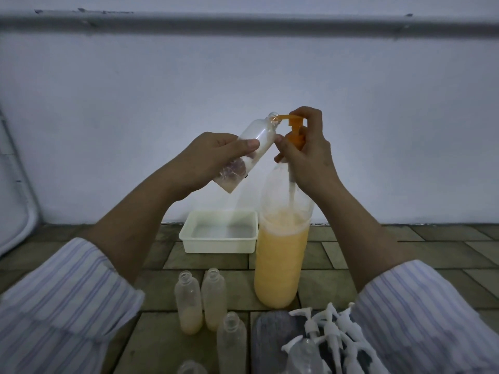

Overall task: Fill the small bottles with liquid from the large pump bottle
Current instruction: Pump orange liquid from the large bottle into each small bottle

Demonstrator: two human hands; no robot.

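A tall clear pump bottle [280, 255] half full of orange liquid stands on the tiled floor. My right hand [307, 152] grips its orange pump head [295, 130], with the index finger curled over the top. My left hand [210, 160] holds a small clear bottle [253, 147] tilted, its open mouth right at the tip of the orange spout. Two small uncapped bottles [188, 306] [214, 300] with some orange liquid at the bottom stand in front. A third small bottle [231, 344] stands nearer me.
A white rectangular tray [186, 238] sits behind the bottles, left of the pump bottle. Several white pump caps [332, 336] lie on a grey mat [270, 344] at the lower right, with another clear bottle [305, 354]. A pale wall rises behind.
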